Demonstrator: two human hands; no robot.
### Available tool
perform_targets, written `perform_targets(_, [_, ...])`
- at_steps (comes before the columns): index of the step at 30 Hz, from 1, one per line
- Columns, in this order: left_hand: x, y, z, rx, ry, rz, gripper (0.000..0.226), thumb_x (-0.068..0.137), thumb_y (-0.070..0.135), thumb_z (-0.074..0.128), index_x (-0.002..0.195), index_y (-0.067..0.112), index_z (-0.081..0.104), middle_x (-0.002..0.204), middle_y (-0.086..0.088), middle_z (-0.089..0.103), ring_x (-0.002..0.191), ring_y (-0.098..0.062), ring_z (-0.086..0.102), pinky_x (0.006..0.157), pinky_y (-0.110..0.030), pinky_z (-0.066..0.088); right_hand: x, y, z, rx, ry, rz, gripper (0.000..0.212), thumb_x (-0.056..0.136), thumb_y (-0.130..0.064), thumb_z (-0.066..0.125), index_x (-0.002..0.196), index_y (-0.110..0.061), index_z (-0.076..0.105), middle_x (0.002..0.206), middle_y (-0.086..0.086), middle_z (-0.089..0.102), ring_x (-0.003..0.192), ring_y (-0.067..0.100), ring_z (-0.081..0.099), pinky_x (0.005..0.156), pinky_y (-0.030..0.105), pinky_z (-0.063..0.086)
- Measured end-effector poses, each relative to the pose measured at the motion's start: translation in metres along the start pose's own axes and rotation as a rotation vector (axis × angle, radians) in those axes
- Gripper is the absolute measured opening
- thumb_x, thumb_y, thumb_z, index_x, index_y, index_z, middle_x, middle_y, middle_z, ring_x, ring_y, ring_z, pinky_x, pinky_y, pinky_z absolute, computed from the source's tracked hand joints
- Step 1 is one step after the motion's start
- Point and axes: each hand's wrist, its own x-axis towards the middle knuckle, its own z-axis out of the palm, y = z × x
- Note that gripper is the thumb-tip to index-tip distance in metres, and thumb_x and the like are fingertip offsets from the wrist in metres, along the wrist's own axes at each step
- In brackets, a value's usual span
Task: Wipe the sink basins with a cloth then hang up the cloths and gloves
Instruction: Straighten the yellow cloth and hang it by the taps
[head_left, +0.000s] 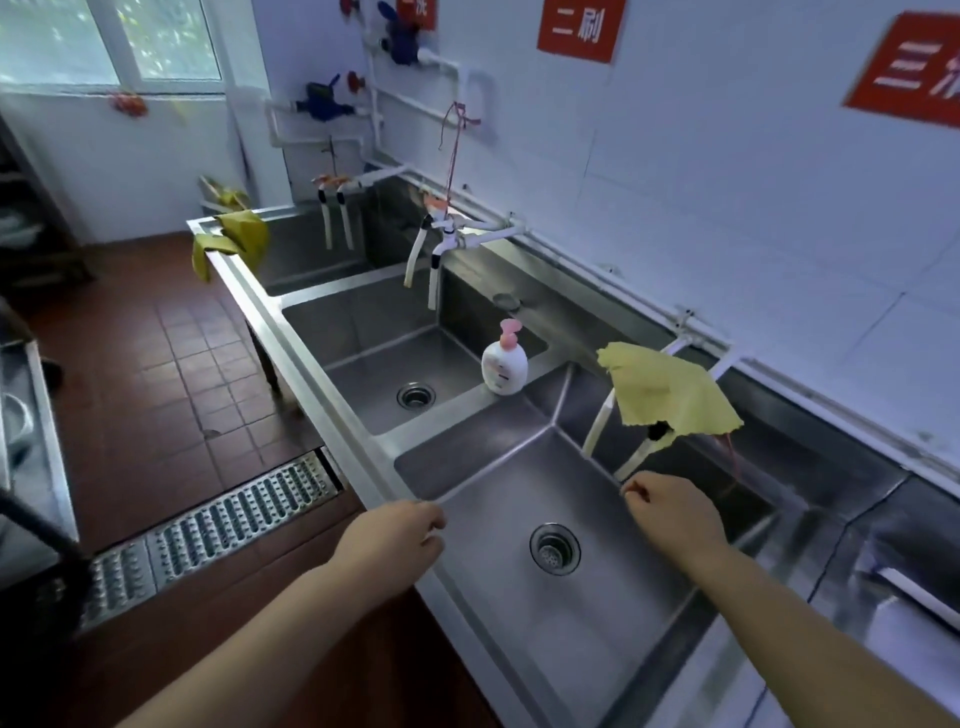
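Head | steel sink basin (597, 649) bare | left hand (395, 535), right hand (675, 512): fingers loosely curled, empty

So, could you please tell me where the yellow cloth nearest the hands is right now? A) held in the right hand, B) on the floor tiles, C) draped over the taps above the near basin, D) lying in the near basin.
C: the yellow cloth hangs spread over the white taps, above the near basin, and neither hand touches it.

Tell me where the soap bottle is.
In the head view, the white soap bottle with a pink pump stands upright near the centre, on the divider between the middle basin and the nearest basin, left of the draped yellow cloth.
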Motion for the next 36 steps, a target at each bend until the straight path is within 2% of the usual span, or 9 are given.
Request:
perform_targets(2, [0.018, -0.010, -0.002, -0.002, -0.019, 0.015, 0.029, 0.092, 0.036, 0.044, 0.117, 0.030, 0.056, 0.118, 0.008, 0.060, 0.106, -0.015, 0.058, 0.083, -0.028, 0.045, 0.019, -0.003, 0.002, 0.006, 0.070, 0.058, 0.030, 0.095, -0.023, 0.046, 0.066, -0.030, 0.048, 0.067, -0.011, 0.052, 0.061, 0.008, 0.051, 0.051, 0.025, 0.034])
perform_targets(5, [0.049, -0.025, -0.006, 0.001, -0.057, 0.044, 0.030, 0.090, 0.037, 0.044, 0.118, 0.032, 0.055, 0.120, 0.009, 0.058, 0.107, -0.015, 0.057, 0.082, -0.027, 0.043, 0.044, -0.007, 0.004, 0.155, 0.319, 0.210, 0.007, 0.091, -0.025, 0.053, 0.095, -0.024, 0.058, 0.088, -0.009, 0.057, 0.071, 0.011, 0.053, 0.060, 0.028, 0.041])
perform_targets(9, [0.098, -0.045, -0.013, 0.001, -0.101, 0.134, 0.027, 0.090, 0.036, 0.044, 0.114, 0.032, 0.056, 0.118, 0.009, 0.058, 0.107, -0.014, 0.056, 0.078, -0.025, 0.040, 0.069, -0.016, 0.005, 0.311, 0.554, 0.472, 0.042, 0.078, -0.024, 0.072, 0.112, -0.015, 0.049, 0.120, 0.007, 0.048, 0.095, 0.029, 0.056, 0.076, 0.043, 0.046])
perform_targets(12, [0.132, -0.058, -0.022, -0.019, -0.138, 0.197, 0.027, 0.089, 0.035, 0.043, 0.111, 0.032, 0.058, 0.114, 0.011, 0.060, 0.101, -0.012, 0.058, 0.069, -0.025, 0.037, 0.081, -0.024, 0.005, 0.272, 0.557, 0.625, 0.041, 0.081, -0.022, 0.069, 0.116, -0.013, 0.052, 0.127, 0.010, 0.048, 0.108, 0.032, 0.053, 0.086, 0.045, 0.046])
perform_targets(18, [0.202, -0.081, -0.044, -0.026, -0.214, 0.321, 0.027, 0.091, 0.036, 0.043, 0.113, 0.031, 0.057, 0.119, 0.009, 0.059, 0.105, -0.015, 0.057, 0.071, -0.023, 0.034, 0.095, -0.051, -0.005, 0.275, 0.624, 0.781, 0.014, 0.091, -0.016, 0.053, 0.096, -0.013, 0.066, 0.091, 0.010, 0.066, 0.081, 0.026, 0.060, 0.068, 0.035, 0.051])
perform_targets(22, [0.230, -0.072, -0.055, -0.034, -0.238, 0.471, 0.026, 0.092, 0.035, 0.046, 0.115, 0.028, 0.056, 0.122, 0.008, 0.059, 0.107, -0.015, 0.056, 0.070, -0.022, 0.032, 0.094, -0.079, -0.023, 0.184, 0.720, 0.747, 0.011, 0.091, -0.020, 0.053, 0.090, -0.014, 0.063, 0.089, 0.005, 0.063, 0.075, 0.019, 0.056, 0.056, 0.027, 0.041])
perform_targets(25, [0.238, -0.044, -0.062, -0.063, -0.228, 0.589, 0.031, 0.091, 0.034, 0.046, 0.121, 0.030, 0.054, 0.124, 0.009, 0.059, 0.110, -0.014, 0.056, 0.081, -0.024, 0.041, 0.086, -0.099, -0.040, 0.182, 0.750, 0.646, 0.006, 0.087, -0.023, 0.058, 0.082, -0.021, 0.058, 0.087, -0.004, 0.059, 0.071, 0.009, 0.055, 0.054, 0.023, 0.039])
perform_targets(30, [0.223, 0.022, -0.068, -0.215, -0.171, 0.743, 0.042, 0.087, 0.034, 0.051, 0.129, 0.027, 0.048, 0.129, 0.005, 0.054, 0.107, -0.017, 0.057, 0.080, -0.027, 0.041, 0.070, -0.131, -0.066, 0.325, 0.747, 0.500, 0.009, 0.083, -0.021, 0.064, 0.076, -0.020, 0.059, 0.074, -0.006, 0.060, 0.068, 0.010, 0.057, 0.060, 0.025, 0.049])
perform_targets(36, [0.191, 0.066, -0.062, -0.468, -0.082, 0.815, 0.060, 0.073, 0.038, 0.072, 0.123, 0.016, 0.048, 0.122, 0.000, 0.049, 0.099, -0.021, 0.055, 0.081, -0.032, 0.046, 0.042, -0.147, -0.089, 0.424, 0.852, 0.455, 0.020, 0.080, -0.019, 0.064, 0.064, -0.027, 0.054, 0.058, -0.012, 0.055, 0.051, -0.002, 0.047, 0.046, 0.011, 0.038])
